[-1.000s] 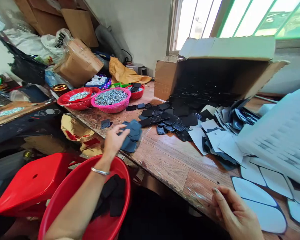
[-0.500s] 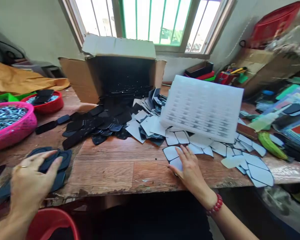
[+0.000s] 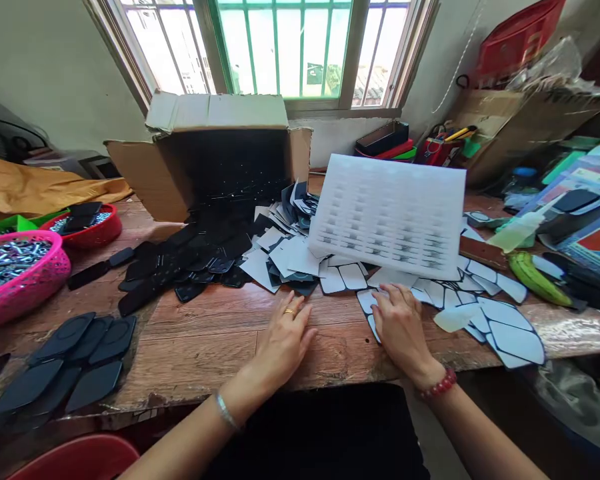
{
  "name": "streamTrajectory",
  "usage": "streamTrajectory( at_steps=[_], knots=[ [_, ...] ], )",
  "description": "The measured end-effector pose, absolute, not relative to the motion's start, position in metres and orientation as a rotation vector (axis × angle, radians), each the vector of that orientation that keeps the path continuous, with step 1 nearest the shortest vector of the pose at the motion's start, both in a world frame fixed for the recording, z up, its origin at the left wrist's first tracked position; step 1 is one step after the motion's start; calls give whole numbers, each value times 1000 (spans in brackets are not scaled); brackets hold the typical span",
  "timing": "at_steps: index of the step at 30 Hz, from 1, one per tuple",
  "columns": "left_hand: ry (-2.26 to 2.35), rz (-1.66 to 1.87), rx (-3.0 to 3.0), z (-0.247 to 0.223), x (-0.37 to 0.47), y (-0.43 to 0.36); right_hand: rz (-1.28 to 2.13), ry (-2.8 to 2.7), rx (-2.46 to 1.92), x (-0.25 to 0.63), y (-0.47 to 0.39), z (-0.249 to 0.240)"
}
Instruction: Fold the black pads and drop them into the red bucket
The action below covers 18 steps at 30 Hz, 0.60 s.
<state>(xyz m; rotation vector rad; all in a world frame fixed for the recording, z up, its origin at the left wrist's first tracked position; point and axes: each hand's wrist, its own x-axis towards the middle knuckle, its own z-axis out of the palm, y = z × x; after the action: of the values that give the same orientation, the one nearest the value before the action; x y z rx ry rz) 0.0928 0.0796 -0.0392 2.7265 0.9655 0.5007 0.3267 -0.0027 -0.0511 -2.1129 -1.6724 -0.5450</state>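
My left hand (image 3: 286, 337) lies palm down on the bench with its fingers stretched forward. Nothing shows in it, and its fingertips are just short of the loose white and dark pieces (image 3: 290, 257). My right hand (image 3: 401, 323) rests over a white-faced, dark-edged sheet piece (image 3: 366, 301), fingers laid flat and covering much of it. More such white-faced pieces (image 3: 515, 337) spread to its right. At the left edge of the bench lie several black folded pads (image 3: 97, 383), some with a round ring mark.
An open cardboard box (image 3: 145, 177) spills black pieces (image 3: 175, 260) onto the bench. A translucent white tray (image 3: 390, 207) leans over the white pieces. A pink basket (image 3: 55, 273) of small metal parts stands left, a green banana-shaped fruit (image 3: 535, 277) right. A red bucket (image 3: 75, 460) is below.
My left hand has left the black pads and come right to the middle of the bench. My right hand has shifted slightly right with the white-faced piece under it.
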Motion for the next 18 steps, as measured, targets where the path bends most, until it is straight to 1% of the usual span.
streamTrajectory(
  at_steps=[4, 9, 14, 18],
  knots=[
    [1025, 446, 2809, -41, 144, 88, -411, -1798, -1953, 323, 23, -51],
    [950, 391, 2867, -53, 177, 85, -229, -2050, -2080, 324, 38, -56],
    [778, 358, 2824, -46, 196, 78, -267, -2007, -2190, 341, 17, -49],
    [864, 340, 2779, -40, 215, 78, -310, -1988, -2233, 356, 5, -31]
  ],
)
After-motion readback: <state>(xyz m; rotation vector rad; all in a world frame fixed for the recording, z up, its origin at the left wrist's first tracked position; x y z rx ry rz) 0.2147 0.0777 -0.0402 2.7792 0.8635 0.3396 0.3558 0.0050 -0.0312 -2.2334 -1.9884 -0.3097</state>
